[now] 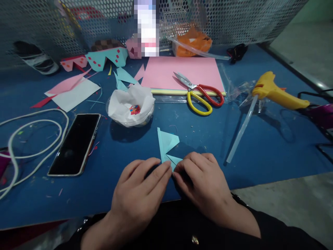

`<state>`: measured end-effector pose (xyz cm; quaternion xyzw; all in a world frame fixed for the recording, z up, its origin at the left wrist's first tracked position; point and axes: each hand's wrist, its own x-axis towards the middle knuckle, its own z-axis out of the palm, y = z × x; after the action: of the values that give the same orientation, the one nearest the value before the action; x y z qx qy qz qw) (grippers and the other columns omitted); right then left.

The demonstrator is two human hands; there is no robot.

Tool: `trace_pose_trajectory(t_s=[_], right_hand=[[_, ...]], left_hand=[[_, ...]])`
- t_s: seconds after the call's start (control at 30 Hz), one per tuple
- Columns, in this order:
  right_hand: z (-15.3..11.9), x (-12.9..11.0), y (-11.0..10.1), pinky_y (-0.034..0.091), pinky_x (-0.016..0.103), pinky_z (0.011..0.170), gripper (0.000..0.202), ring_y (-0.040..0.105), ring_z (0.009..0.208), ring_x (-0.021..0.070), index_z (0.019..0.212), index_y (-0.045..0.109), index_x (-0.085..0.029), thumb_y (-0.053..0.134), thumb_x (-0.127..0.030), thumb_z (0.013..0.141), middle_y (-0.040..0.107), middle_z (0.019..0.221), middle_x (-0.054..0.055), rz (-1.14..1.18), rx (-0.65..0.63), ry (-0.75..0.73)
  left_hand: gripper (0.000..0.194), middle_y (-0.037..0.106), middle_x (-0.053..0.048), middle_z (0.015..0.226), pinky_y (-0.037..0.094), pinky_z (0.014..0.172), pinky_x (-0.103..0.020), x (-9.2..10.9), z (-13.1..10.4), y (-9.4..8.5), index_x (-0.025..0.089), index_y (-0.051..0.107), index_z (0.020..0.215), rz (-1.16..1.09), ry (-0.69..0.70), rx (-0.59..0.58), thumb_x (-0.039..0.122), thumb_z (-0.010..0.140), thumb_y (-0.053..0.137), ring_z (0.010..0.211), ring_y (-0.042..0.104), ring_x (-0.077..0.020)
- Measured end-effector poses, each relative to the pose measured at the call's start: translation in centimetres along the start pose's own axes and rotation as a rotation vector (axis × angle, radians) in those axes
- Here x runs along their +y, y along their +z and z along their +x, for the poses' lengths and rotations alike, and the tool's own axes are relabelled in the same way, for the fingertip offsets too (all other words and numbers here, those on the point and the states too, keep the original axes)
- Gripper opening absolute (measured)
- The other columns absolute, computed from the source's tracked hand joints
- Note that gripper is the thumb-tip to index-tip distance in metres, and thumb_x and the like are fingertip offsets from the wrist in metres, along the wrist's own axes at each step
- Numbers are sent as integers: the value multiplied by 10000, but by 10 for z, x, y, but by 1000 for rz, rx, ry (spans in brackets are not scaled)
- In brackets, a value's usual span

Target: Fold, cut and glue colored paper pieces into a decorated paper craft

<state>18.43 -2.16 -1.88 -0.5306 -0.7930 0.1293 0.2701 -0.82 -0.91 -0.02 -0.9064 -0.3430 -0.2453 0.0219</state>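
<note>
A folded light-blue paper piece (168, 140) with pointed flaps lies near the table's front edge. My left hand (144, 187) presses its fingertips on the paper's lower end. Close beside it, my right hand (204, 180) has its fingers curled together at the lower right flap, pinching it. The fingertips of both hands nearly meet and hide the paper's lower part. Beyond the paper stands a clear bowl lined with white paper (118, 107), with small red and blue bits inside. Scissors (200, 95) with red and yellow handles rest partly on a pink paper stack (161, 71).
A phone (76, 144) and white cable (66, 121) lie left. A yellow glue gun (278, 93) with a clear stick is at right. Paper scraps (78, 93), decorated blue and pink paper pieces (108, 59) and an orange packet (194, 41) line the back by a perforated metal panel.
</note>
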Motion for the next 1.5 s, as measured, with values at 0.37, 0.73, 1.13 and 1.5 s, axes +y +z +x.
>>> trace_pose_trajectory(t_s=[0.37,0.73,1.13,1.5], right_hand=[[-4,2,-7,383,339,775,58,632,841,179,967,635,-163,588,-158,932,691,897,33,85,109,-9],[-26,9,-7,373,409,1088,283,616,1197,235,1211,638,-77,572,-174,953,729,1224,79,-118,63,-472],[-23,10,-6,353,440,1136,226,659,1113,227,1117,673,-48,589,-135,925,767,1109,101,-89,94,-474],[-25,9,-5,230,441,1217,249,626,1144,219,1152,660,-55,557,-147,945,757,1122,87,-114,66,-458]], left_hand=[[304,733,-58,1216,406,953,-416,10,-16,0,99,668,1206,119,23,-22,242,953,577,1092,645,-240],[340,729,-105,1217,390,994,-396,7,-20,0,35,642,1215,19,-23,-19,147,913,532,1087,657,-237],[361,698,-62,1280,292,1124,-396,5,-24,0,109,653,1242,31,1,-54,193,908,543,1200,600,-235],[303,718,-20,1250,311,1116,-438,7,-21,-3,153,668,1208,38,0,-25,199,918,593,1192,604,-253]])
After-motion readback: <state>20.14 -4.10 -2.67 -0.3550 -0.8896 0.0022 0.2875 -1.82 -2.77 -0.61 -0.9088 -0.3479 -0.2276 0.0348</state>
